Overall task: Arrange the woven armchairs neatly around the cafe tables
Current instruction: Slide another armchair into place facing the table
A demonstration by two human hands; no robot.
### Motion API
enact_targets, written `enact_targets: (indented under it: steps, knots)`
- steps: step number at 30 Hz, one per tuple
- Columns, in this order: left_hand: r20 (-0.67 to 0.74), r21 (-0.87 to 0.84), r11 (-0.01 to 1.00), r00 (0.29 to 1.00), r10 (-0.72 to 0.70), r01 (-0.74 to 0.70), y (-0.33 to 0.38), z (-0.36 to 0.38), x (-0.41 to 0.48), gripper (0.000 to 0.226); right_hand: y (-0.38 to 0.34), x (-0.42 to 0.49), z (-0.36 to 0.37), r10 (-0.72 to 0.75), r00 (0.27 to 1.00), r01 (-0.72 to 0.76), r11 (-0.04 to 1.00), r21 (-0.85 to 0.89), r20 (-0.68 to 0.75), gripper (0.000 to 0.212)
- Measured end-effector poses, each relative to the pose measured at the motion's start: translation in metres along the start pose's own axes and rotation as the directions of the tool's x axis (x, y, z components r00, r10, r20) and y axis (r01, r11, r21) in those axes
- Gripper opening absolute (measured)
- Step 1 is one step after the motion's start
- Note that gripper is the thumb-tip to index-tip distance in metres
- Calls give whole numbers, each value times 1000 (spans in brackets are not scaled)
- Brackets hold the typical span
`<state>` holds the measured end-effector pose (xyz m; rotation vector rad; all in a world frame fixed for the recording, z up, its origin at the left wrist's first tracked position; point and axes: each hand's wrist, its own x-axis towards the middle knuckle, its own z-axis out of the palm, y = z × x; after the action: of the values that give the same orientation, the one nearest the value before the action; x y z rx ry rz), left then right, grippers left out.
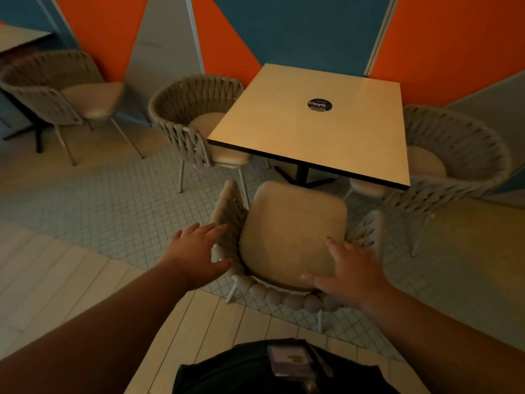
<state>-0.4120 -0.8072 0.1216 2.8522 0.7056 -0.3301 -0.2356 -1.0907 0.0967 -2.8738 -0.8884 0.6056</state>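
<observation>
A woven armchair (292, 234) with a beige seat cushion stands right in front of me, its seat facing the square cafe table (318, 120). My left hand (196, 248) lies flat against the outside of the chair's left woven arm, fingers spread. Over the back right part of the woven rim, my right hand (349, 268) rests with its fingers apart. Neither hand is closed around the chair. A second armchair (193, 120) sits at the table's left side and a third (454, 163) at its right, both tucked partly under the top.
Another woven armchair (65, 89) stands at far left by a second table (20, 38) with a black cross base. The orange, blue and grey wall (298, 29) runs behind the tables. The floor is small tile, with pale planks under me.
</observation>
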Motion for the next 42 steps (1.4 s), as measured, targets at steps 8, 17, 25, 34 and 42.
enact_targets:
  steps: [8,17,25,34,42]
  knots:
    - [-14,-97,986,990,-138,136,-51,-9,-19,90,-69,35,-12,-138,990,138,990,-33,-10,137]
    - [-78,-158,973,980,-184,170,-208,-36,-17,91,-220,85,-4,-235,971,233,972,-40,-48,126]
    - [-61,-129,968,973,-225,216,-358,-77,4,91,-367,133,-6,-310,949,307,951,-41,-60,137]
    - [-43,-106,974,978,-206,200,-465,-115,111,93,-470,260,-37,-311,950,309,949,-60,-29,129]
    - [-97,-79,969,966,-241,233,-557,-188,246,92,-552,440,-72,-336,939,334,942,-31,-71,137]
